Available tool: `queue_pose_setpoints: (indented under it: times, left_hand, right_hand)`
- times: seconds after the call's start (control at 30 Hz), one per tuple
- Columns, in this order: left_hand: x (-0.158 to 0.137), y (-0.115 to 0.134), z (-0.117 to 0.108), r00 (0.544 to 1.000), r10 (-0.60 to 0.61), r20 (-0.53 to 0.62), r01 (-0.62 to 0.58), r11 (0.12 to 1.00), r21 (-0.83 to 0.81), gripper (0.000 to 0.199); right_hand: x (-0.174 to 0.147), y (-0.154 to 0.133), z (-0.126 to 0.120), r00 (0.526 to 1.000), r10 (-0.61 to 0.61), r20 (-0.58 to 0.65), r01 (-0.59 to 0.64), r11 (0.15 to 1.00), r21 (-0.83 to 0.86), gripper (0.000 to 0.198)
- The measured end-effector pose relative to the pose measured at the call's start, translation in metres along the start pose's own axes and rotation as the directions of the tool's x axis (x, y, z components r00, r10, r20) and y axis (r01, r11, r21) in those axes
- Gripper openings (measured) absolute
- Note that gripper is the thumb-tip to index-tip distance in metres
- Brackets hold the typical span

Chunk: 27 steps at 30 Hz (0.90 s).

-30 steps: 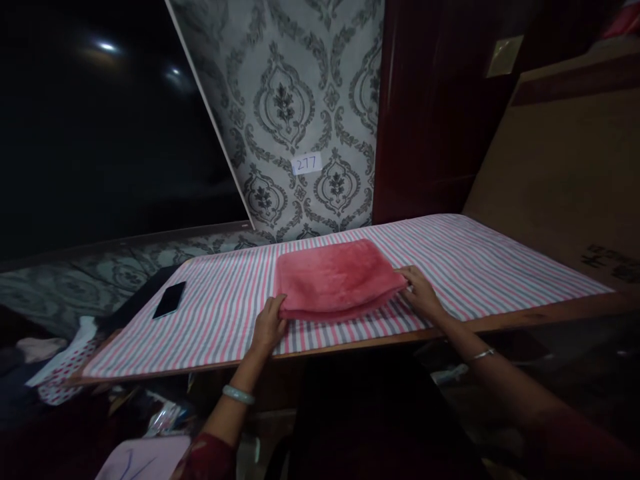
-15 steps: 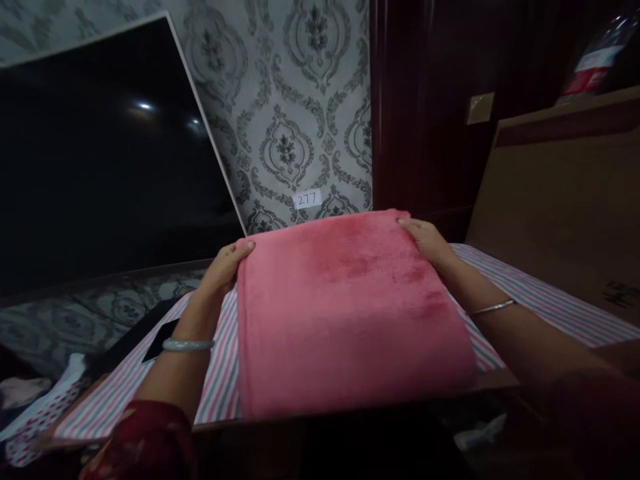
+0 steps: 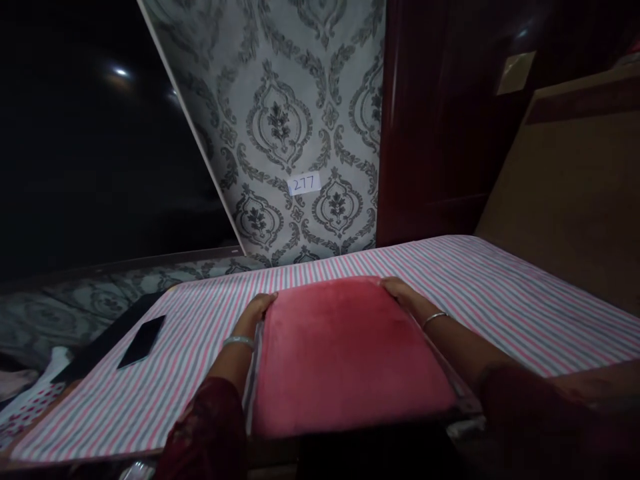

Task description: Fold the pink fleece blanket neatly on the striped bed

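A folded pink plush cloth (image 3: 345, 360), squared off and soft-looking, lies over the near part of the striped table cover. My left hand (image 3: 260, 306) grips its far left corner, thumb on top and fingers underneath. At the far right corner my right hand (image 3: 397, 289) holds it the same way, the fingertips partly hidden. The cloth reaches the near edge of the table. Whether it is a towel or a small blanket I cannot tell.
A dark phone (image 3: 143, 342) rests on the striped cover (image 3: 200, 333) to the left. Behind stands a big black screen (image 3: 100, 147) against patterned wallpaper, with a paper label (image 3: 304, 183) marked 277. A cardboard box (image 3: 575, 200) stands at the right.
Both hands have brought the folded cloth lower and nearer, down onto the striped cover. The view has shifted, and more of the cover and the whole phone now show.
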<state>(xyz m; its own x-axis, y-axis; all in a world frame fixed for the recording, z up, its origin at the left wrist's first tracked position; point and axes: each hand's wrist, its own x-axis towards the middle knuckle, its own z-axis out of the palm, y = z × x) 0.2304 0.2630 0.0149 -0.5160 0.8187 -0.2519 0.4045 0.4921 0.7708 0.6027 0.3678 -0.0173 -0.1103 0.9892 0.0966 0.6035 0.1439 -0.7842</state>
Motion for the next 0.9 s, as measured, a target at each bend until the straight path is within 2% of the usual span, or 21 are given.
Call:
queue_pose_setpoints:
  times: [0.1, 0.17, 0.23, 0.33, 0.4, 0.47, 0.6, 0.73, 0.8, 0.9]
  left_hand:
    - [0.005, 0.02, -0.005, 0.995, 0.067, -0.073, -0.048, 0.969, 0.24, 0.028]
    - [-0.002, 0.039, 0.008, 0.978, 0.191, -0.086, -0.145, 0.913, 0.382, 0.03]
    - [-0.015, 0.058, 0.036, 0.942, 0.332, -0.039, -0.272, 0.828, 0.49, 0.038]
    - [-0.039, 0.075, 0.092, 0.856, 0.503, 0.117, -0.471, 0.668, 0.576, 0.045]
    - [-0.05, 0.074, 0.121, 0.807, 0.557, 0.197, -0.546, 0.576, 0.609, 0.046]
    - [-0.057, 0.065, 0.138, 0.779, 0.587, 0.221, -0.57, 0.515, 0.641, 0.05]
    - [-0.058, 0.042, 0.143, 0.762, 0.612, 0.213, -0.563, 0.463, 0.685, 0.059]
    - [-0.053, 0.037, 0.14, 0.764, 0.605, 0.224, -0.558, 0.446, 0.7, 0.063]
    - [-0.048, 0.037, 0.133, 0.773, 0.591, 0.229, -0.549, 0.445, 0.707, 0.066]
    - [-0.037, 0.032, 0.111, 0.81, 0.549, 0.205, -0.499, 0.463, 0.733, 0.066]
  right_hand:
    - [0.015, -0.008, -0.007, 0.996, 0.085, 0.008, -0.082, 0.981, -0.176, 0.027]
    - [0.02, -0.023, -0.004, 0.997, 0.073, -0.011, -0.073, 0.958, -0.277, 0.034]
    - [0.02, -0.043, 0.007, 1.0, 0.015, -0.005, -0.016, 0.934, -0.356, 0.039]
    - [0.011, -0.071, 0.034, 0.995, -0.088, 0.055, 0.103, 0.888, -0.448, 0.037]
    - [-0.001, -0.08, 0.052, 0.987, -0.138, 0.086, 0.162, 0.852, -0.498, 0.037]
    - [-0.013, -0.079, 0.066, 0.981, -0.173, 0.092, 0.196, 0.822, -0.535, 0.038]
    - [-0.028, -0.06, 0.079, 0.968, -0.241, 0.07, 0.237, 0.785, -0.573, 0.042]
    - [-0.027, -0.049, 0.082, 0.962, -0.267, 0.066, 0.254, 0.771, -0.584, 0.042]
    - [-0.025, -0.048, 0.082, 0.961, -0.268, 0.069, 0.257, 0.77, -0.584, 0.042]
    - [-0.025, -0.049, 0.082, 0.96, -0.272, 0.073, 0.263, 0.772, -0.578, 0.042]
